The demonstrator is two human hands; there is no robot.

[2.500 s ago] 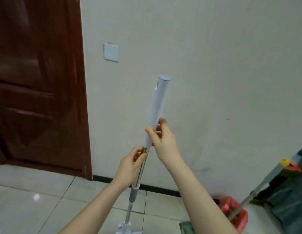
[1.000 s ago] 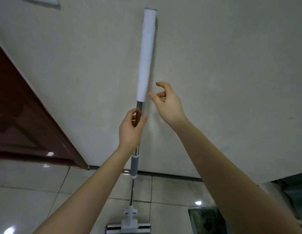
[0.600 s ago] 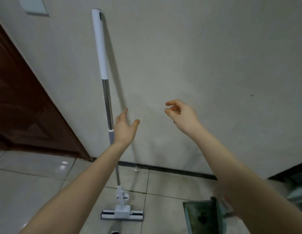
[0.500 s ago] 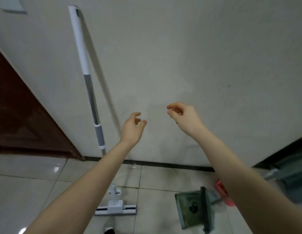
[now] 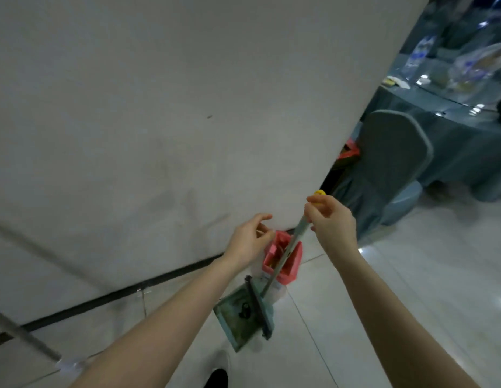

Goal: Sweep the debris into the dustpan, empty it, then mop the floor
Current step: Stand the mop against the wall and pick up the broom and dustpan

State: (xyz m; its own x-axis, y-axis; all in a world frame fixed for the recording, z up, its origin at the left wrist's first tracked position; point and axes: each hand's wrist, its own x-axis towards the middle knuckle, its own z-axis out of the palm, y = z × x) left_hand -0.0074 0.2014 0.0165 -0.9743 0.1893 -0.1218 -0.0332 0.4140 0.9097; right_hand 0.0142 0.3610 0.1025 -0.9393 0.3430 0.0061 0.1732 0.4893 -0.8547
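Right hand (image 5: 332,224) gripping yellow-capped handle (image 5: 303,224) of green dustpan (image 5: 239,317), fingers curling round top. Left hand (image 5: 250,241) hovering just left, loosely curled, holding nothing. Dustpan resting on floor tiles (image 5: 397,275) near wall, dark smudge showing inside. Pink bin (image 5: 292,261) sitting behind, contents unclear.

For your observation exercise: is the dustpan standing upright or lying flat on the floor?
Upright: the dustpan stands on the floor with its handle rising to the right hand, which grips the top.
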